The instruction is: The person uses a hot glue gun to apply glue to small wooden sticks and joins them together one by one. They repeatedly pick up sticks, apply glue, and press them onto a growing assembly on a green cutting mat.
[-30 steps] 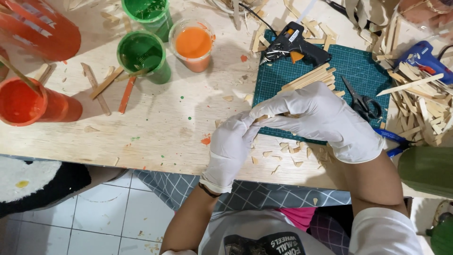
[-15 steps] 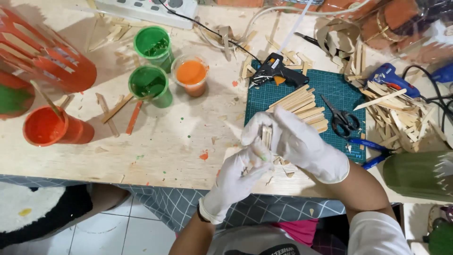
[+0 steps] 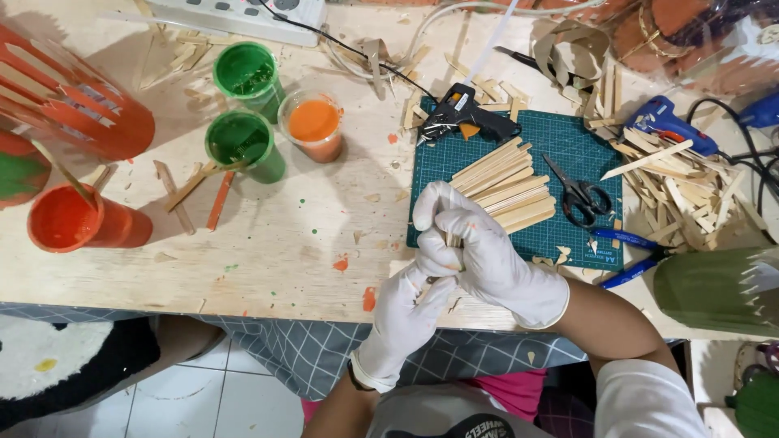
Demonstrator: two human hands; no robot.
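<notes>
Two gloved hands, left hand (image 3: pixel 403 312) and right hand (image 3: pixel 479 251), close their fingers (image 3: pixel 434 212) around one wooden stick (image 3: pixel 451 240), near two green cups (image 3: pixel 242 105).

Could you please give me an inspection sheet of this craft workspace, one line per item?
Surface: wooden table, paint spots, green cutting mat.
Job's things: thin wooden stick pinched between both hands; stick pile on mat.
Clutter: scissors, black glue gun, blue glue gun, paint cups, loose sticks.
Grippers: left hand and right hand, white gloves, closed on stick.
Cables: black cord, power strip.
Surroundings: tiled floor.
</notes>
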